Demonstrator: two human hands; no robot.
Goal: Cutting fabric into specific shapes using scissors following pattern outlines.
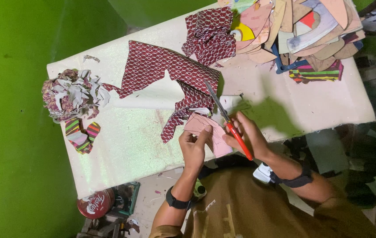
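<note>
While our left hand (193,147) pinches the near edge of a pink pattern piece (210,134) with thumb and fingers closed on it, we keep that piece lying against the dark red patterned fabric (161,70) at the near side of the white worktable (130,145). Our right hand (247,134) is clamped around the red handles of a pair of scissors (227,121), fingers folded through and over the grips; the thin blades point away from us across the fabric and look nearly closed, though we cannot tell for sure. The fabric runs in a jagged, already cut strip from the pattern piece up toward a crumpled bundle of the same cloth (210,37) at the far edge. Beside that bundle, at the far right of the table, lies a heap of cardboard templates (302,31) in tan and pink, with a striped scrap (315,72) just under it. At the left end of the table sits a pile of mixed offcuts (71,94), and just next to it two small striped cut pieces (81,135). Below the table's near edge, on the floor, we see a round red tin (94,204). Both our wrists carry dark bands, and a green wall (12,132) fills the left side.
</note>
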